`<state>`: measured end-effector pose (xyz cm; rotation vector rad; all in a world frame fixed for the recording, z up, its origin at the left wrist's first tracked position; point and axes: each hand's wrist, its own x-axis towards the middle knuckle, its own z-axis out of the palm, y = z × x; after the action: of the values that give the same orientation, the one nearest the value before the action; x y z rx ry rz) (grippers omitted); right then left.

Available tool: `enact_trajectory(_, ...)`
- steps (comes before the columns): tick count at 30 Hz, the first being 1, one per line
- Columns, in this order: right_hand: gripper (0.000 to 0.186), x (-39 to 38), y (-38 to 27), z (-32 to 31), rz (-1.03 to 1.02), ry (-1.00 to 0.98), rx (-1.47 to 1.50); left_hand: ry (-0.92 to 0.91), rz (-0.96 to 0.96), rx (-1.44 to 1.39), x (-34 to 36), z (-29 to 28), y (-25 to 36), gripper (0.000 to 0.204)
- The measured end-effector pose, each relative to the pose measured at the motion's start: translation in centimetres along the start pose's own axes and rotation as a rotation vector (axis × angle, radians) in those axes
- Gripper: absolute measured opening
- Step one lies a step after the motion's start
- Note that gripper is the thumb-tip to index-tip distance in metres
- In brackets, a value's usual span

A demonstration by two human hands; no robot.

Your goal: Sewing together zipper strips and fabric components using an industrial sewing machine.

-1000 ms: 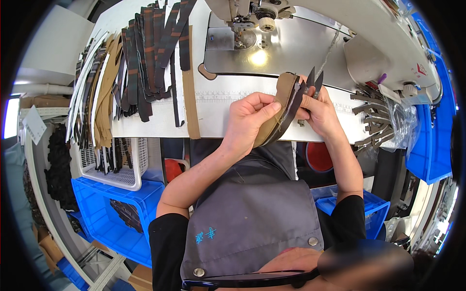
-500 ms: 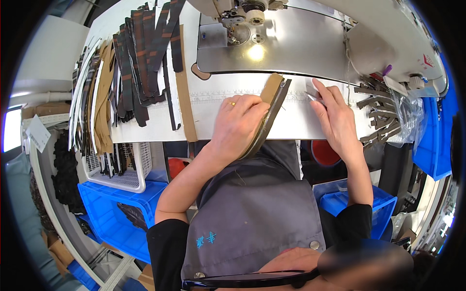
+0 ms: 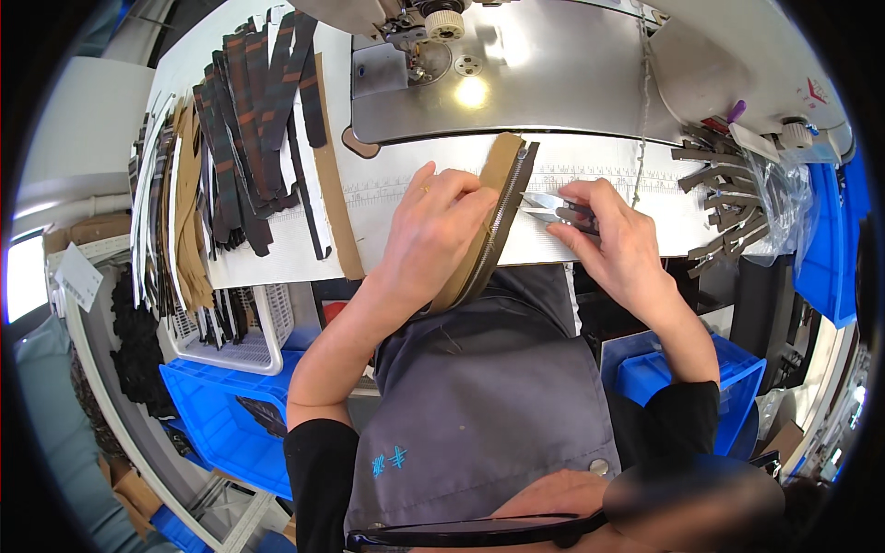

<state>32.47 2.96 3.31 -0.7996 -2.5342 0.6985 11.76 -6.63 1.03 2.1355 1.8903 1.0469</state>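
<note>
My left hand (image 3: 435, 232) is closed on a tan fabric strip (image 3: 499, 158) with a dark zipper (image 3: 505, 208) with metal teeth along its right side. The piece slants from the white table down over the table's front edge to my lap. In my right hand (image 3: 616, 241) I hold a pair of thread snips (image 3: 559, 208), black-handled with bright blades. The blade tips point left and stand just right of the zipper, apart from it as far as I can see. My left fingertips cover part of the tan strip.
A sewing machine (image 3: 433, 46) with a steel bed plate (image 3: 553, 83) stands beyond my hands. Dark striped strips (image 3: 244, 120) and tan strips (image 3: 187, 221) lie at left. Zippers (image 3: 728, 198) in a plastic bag are at right. Blue crates (image 3: 217, 415) stand below the table.
My right hand has moved left toward the zipper and now grips the snips with blades showing. The left hand has shifted slightly along with the strip. The view has turned a little.
</note>
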Motion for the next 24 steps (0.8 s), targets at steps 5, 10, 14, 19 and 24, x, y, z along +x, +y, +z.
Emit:
enact_trajectory(5, 0.026, 0.4, -0.1, 1.1, -0.013, -0.002, -0.011, 0.061, 0.002, -0.035, -0.2, 0.4, 0.1, 0.016)
enact_trajectory(10, 0.023, 0.7, -0.2, 1.5, -0.018, 0.018, 0.017, 0.066, 0.06, 0.04, 0.0, 0.5, 0.1, 0.017)
enact_trajectory(14, 0.022, 0.8, -0.2, 1.8, -0.041, 0.039, -0.001, 0.056, 0.132, 0.12, 0.3, 0.2, 0.0, 0.018)
enact_trajectory(19, 0.022, 0.8, -0.2, 2.0, -0.061, 0.053, -0.012, 0.032, 0.175, 0.12, 0.4, -0.1, -0.1, 0.018)
enact_trajectory(24, 0.022, 0.8, -0.4, 2.0, -0.074, 0.055, -0.015, -0.021, 0.159, 0.144, 0.4, -0.2, -0.2, 0.018)
